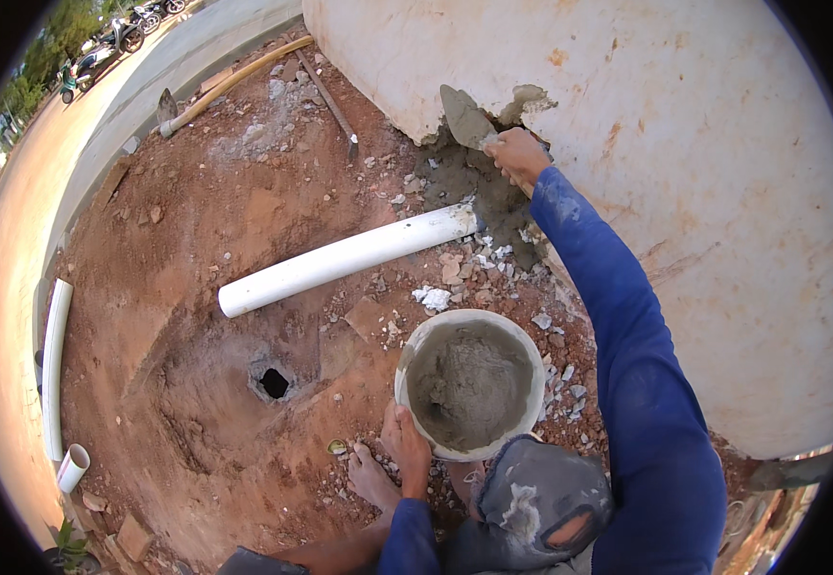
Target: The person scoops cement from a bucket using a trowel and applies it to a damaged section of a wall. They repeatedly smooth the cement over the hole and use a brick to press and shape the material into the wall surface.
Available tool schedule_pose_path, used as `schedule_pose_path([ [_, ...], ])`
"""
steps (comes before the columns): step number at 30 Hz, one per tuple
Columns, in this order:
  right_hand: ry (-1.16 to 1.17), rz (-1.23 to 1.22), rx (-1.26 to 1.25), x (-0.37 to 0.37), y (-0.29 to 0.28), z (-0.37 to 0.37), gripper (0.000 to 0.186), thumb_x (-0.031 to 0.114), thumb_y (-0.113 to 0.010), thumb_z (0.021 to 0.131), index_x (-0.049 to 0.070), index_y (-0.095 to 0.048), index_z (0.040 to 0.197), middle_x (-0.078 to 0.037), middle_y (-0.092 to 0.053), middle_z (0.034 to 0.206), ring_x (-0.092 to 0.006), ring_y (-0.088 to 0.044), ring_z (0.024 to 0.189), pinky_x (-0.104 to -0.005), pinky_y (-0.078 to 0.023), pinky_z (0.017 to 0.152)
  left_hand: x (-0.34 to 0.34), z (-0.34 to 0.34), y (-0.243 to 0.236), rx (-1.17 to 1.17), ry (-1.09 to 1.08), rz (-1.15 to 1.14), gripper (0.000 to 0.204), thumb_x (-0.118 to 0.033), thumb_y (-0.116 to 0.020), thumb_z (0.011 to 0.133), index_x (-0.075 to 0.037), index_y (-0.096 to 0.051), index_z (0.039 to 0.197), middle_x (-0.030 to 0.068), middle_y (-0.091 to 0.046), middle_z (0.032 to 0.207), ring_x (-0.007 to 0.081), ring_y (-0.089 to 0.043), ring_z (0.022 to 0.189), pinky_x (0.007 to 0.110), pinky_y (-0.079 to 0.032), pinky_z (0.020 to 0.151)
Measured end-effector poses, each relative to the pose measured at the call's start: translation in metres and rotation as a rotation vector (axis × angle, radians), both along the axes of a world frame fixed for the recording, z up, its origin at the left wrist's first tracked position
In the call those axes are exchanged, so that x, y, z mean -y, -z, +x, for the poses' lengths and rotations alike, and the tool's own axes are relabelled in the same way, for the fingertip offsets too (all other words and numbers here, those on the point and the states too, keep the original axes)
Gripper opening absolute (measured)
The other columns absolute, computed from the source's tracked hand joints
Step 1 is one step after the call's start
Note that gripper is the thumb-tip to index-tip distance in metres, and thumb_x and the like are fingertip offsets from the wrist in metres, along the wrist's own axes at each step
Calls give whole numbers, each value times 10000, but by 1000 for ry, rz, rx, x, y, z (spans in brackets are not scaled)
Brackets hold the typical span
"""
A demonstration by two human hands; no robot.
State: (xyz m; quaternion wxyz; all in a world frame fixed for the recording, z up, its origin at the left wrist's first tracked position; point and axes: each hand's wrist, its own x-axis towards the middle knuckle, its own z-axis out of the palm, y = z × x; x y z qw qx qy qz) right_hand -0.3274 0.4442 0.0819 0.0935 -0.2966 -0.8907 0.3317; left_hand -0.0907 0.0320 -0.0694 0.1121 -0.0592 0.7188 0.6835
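Trowel [464, 119] up against the broken patch low on the pale wall [723, 172], blade loaded with grey mortar, handle wrapped tight in the right hand [517, 153]. Just below, more wet mortar packed around the end of the white pipe [340, 259] where it meets the wall. Left hand [407, 446] down on the near rim of the bucket [529, 353], fingers curled over the edge, steadying it on the red dirt ground [196, 335].

Likely trouble: mortar sliding off the tilted blade before sticking, since the gap sits under an overhang of broken plaster; pipe nudged out of line by a hard press; bucket tipping if leaned on, standing as it does among loose rubble; a bare foot [369, 476] close to the small dark hole [274, 383].

Count: one trowel, one bucket of mortar, one long white pipe at the wall, two more white pipe pieces along the left edge of the ground, one hole, one yellow hose [234, 84].
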Motion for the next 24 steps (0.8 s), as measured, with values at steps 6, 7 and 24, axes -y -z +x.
schedule_pose_path([
  [6, -224, 678, 125, 39, -45, 104, 337, 309, -622, 889, 20, -681, 1051, -230, -702, 868, -409, -685, 843, -516, -533, 780, -5, -2, -6, -26, 4, -62, 401, -254, -423, 1079, 47, -628, 1248, 115, -697, 1051, 177, -620, 890, 319, -486, 807],
  [7, -261, 654, 183, 60, -48, 120, 331, 300, -617, 899, 30, -674, 1082, -227, -704, 890, -404, -685, 873, -517, -528, 794, -2, -2, -4, -17, 7, -72, 401, -253, -424, 1078, 48, -627, 1248, 121, -697, 1053, 184, -621, 898, 325, -486, 820],
  [24, -233, -452, 104, -17, -92, 121, 313, 323, -576, 1006, 39, -677, 924, 25, -514, 629, -60, -479, 485, -227, -413, 446, -5, -4, -16, -49, 12, -109, 427, -286, -422, 1072, 48, -624, 1244, 184, -699, 1081, 266, -652, 980, 372, -482, 896],
])
